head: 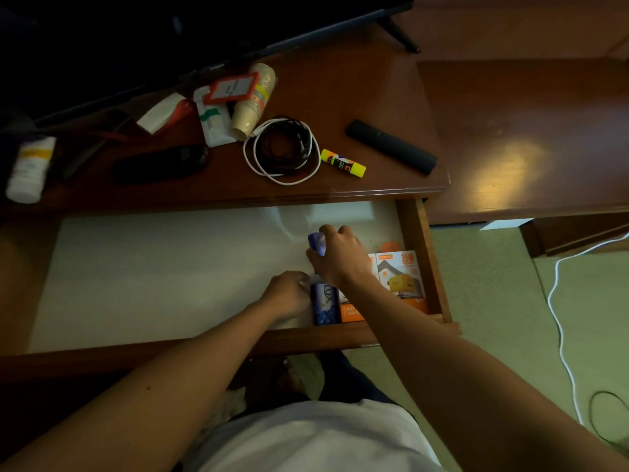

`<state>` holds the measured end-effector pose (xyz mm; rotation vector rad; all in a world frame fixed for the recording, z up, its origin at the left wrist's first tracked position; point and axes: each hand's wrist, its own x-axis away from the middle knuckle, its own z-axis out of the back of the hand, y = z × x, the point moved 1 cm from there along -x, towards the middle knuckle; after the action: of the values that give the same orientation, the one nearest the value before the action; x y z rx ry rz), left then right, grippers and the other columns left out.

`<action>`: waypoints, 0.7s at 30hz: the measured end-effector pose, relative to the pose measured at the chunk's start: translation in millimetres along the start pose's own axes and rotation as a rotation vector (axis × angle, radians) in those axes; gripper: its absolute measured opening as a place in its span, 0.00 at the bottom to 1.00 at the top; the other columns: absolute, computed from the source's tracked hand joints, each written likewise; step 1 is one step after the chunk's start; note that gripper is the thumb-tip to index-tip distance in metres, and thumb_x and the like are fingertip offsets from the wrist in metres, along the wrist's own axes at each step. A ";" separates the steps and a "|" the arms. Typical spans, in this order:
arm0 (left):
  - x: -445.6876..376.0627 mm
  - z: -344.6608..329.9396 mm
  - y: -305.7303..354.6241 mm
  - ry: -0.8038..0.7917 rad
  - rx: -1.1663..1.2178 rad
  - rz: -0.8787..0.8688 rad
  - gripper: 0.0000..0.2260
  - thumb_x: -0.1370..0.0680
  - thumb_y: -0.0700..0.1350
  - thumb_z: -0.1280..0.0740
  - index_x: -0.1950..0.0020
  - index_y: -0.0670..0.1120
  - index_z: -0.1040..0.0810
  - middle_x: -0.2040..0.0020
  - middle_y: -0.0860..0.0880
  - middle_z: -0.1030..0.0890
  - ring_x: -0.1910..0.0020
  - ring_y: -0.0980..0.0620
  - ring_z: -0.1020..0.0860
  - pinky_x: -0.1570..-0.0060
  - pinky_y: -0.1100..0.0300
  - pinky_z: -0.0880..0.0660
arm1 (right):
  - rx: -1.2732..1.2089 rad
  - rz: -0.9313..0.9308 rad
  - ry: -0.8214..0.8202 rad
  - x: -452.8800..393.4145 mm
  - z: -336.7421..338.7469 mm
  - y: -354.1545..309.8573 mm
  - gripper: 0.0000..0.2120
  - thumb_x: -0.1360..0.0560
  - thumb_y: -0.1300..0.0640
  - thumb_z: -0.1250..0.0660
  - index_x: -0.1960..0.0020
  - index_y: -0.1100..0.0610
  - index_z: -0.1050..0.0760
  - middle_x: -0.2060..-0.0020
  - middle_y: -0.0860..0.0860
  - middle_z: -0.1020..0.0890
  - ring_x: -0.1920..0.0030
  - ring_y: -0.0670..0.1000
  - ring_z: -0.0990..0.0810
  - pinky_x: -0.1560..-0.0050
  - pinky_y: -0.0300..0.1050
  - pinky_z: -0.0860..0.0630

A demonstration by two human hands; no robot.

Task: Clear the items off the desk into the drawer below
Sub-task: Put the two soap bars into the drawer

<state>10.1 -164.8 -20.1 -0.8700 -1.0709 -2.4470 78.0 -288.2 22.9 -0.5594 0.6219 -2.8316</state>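
Note:
The open drawer (420, 253) below the wooden desk (357, 97) has a white liner. Inside it my right hand (337, 255) grips a small blue object (316, 242) near the right side. My left hand (289, 292) rests beside a dark blue box (325, 304), its fingers touching the box's left face. Orange-and-white boxes (400, 277) lie in the drawer's right corner. On the desk remain a yellow glue stick (343, 162), coiled cables (282, 149), a black remote (391, 146), stacked paper cups (253, 100), an orange-framed tag (231, 87) and a white bottle (29, 168).
A dark screen (136, 35) on a stand fills the back of the desk. Another black device (160, 163) and papers (212, 119) lie on the desk's left. A white cable (561, 321) trails over the green carpet at the right.

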 end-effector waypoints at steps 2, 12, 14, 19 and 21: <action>-0.5 0.6 -7.8 0.017 -0.005 0.034 0.16 0.21 0.45 0.38 0.35 0.47 0.21 0.40 0.44 0.18 0.47 0.44 0.18 0.49 0.57 0.22 | 0.008 0.004 -0.008 -5.2 0.0 -4.9 0.26 0.24 0.41 0.33 0.31 0.53 0.30 0.40 0.58 0.25 0.43 0.62 0.23 0.48 0.54 0.24; -3.0 18.2 -25.5 0.152 -0.306 -0.087 0.20 0.21 0.44 0.38 0.28 0.50 0.27 0.30 0.48 0.26 0.33 0.45 0.27 0.36 0.49 0.26 | 0.332 0.030 -0.073 -13.6 -25.4 5.3 0.28 0.23 0.36 0.37 0.31 0.53 0.32 0.36 0.57 0.23 0.34 0.61 0.31 0.37 0.61 0.35; -3.3 18.7 -27.7 0.157 -0.333 -0.111 0.21 0.21 0.44 0.38 0.28 0.50 0.27 0.29 0.49 0.28 0.31 0.45 0.29 0.35 0.49 0.28 | 0.351 0.006 -0.093 -12.7 -29.2 8.3 0.29 0.23 0.35 0.38 0.30 0.52 0.32 0.34 0.57 0.25 0.32 0.61 0.33 0.35 0.62 0.36; -4.5 18.7 -30.4 0.172 -0.345 -0.141 0.20 0.22 0.43 0.37 0.29 0.49 0.27 0.29 0.49 0.29 0.32 0.44 0.29 0.36 0.48 0.27 | 0.440 -0.005 -0.165 -15.8 -28.1 8.8 0.30 0.24 0.33 0.39 0.29 0.50 0.30 0.31 0.58 0.32 0.28 0.62 0.39 0.32 0.66 0.41; -3.4 19.1 -29.4 0.176 -0.346 -0.140 0.20 0.22 0.43 0.37 0.29 0.49 0.26 0.29 0.49 0.29 0.33 0.45 0.29 0.36 0.49 0.27 | 0.459 -0.019 -0.198 -17.3 -26.8 9.2 0.31 0.24 0.32 0.39 0.28 0.49 0.31 0.29 0.58 0.33 0.27 0.63 0.41 0.31 0.67 0.44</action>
<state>5.2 -130.9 -28.2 -0.6760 -0.6781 -2.8179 84.0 -282.1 -9.2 -0.7393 -0.0713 -2.7499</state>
